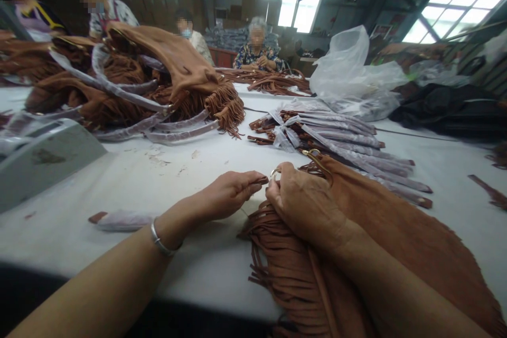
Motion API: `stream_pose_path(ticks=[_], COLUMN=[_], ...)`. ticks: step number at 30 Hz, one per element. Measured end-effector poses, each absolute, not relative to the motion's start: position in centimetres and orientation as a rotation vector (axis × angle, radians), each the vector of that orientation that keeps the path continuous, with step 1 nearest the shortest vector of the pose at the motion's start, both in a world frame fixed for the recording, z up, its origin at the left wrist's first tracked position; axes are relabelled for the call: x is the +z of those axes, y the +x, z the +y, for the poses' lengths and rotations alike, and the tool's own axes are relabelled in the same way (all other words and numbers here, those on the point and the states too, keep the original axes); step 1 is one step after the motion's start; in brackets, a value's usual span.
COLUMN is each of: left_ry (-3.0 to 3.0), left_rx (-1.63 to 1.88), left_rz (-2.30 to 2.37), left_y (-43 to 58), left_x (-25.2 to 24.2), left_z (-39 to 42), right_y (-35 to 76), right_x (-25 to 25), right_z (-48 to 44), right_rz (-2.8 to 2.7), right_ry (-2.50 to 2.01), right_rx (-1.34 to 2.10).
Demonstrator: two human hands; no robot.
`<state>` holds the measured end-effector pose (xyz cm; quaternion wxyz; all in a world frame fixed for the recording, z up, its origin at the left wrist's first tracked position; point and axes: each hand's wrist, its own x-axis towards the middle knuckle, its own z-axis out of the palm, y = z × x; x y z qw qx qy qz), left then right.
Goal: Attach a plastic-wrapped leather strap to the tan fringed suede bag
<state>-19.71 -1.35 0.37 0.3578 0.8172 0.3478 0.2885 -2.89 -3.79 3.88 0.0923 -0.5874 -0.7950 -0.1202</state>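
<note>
My left hand (227, 195), with a metal bangle on its wrist, pinches the end of a thin brown strap (260, 181) between finger and thumb. My right hand (304, 203) grips the top of a tan suede fringed bag (380, 232), whose long fringe (277, 269) hangs over the table edge. A small metal ring (274, 172) shows at my right fingertips, close to the strap end. A gold-coloured clasp (311, 153) sits on the bag's upper corner. The hands nearly touch.
A white-covered table (119, 182) holds a bundle of plastic-wrapped straps (336, 142), a heap of fringed bags (130, 79), and one wrapped strap (121, 220). A grey machine (47, 161) stands at left. A clear plastic sack (352, 71) lies beyond. Several co-workers sit across the table.
</note>
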Motion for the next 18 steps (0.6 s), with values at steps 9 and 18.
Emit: stream_pose_path(ticks=[9, 18], left_ry=[1.153, 1.558], left_rx=[0.767, 0.711], left_rz=[0.566, 0.837], left_y=[-21.1, -20.3], left_x=[1.4, 0.7], left_z=[-0.9, -0.8], right_y=[-2.9, -2.6], right_x=[3.8, 3.5], right_z=[-3.6, -3.7], right_rz=[-2.345, -2.354], right_ry=[-1.777, -1.686], right_rx=[-0.345, -0.413])
